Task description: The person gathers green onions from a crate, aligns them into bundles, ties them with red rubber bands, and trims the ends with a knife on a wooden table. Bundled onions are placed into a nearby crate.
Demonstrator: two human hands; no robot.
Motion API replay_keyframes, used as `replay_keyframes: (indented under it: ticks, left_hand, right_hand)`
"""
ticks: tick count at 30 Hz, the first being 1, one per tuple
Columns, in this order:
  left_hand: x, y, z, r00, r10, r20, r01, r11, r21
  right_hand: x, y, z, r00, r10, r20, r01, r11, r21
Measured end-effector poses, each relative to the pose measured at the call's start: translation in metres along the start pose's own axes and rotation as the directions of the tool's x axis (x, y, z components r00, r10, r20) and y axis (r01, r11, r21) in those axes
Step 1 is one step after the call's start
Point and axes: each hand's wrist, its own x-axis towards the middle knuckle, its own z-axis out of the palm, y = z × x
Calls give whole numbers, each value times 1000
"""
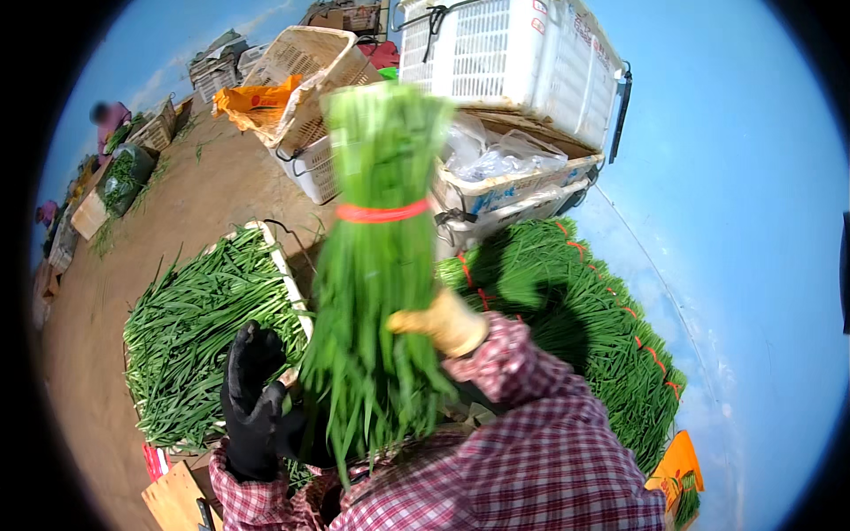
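My right hand (446,323), in a pale yellow glove, grips a thick bunch of garlic chives (378,265) and holds it up in front of me. The cut pale ends point up, and the leaves hang down. A red band (384,212) circles the bunch below its upper end. Both bunch and hand are somewhat blurred. My left hand (255,398), in a black glove, is left of the bunch with its fingers apart and curved, holding nothing. Just beyond it sits a crate (289,281) heaped with loose green chives (206,345).
Banded chive bunches (597,338) are piled at my right beside a blue surface (744,265). White plastic crates (478,60) stand stacked ahead, one with clear plastic bags (508,156). An orange bag (262,103) hangs over another crate (332,73). People (113,123) are far left.
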Motion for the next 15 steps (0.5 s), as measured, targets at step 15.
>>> replay_keyframes:
  ticks: [15]
  left_hand:
    - [17,-73,3,871,-483,94,491,850,-188]
  right_hand:
    - [-106,-179,-278,881,-398,255,-43,-606,-795]
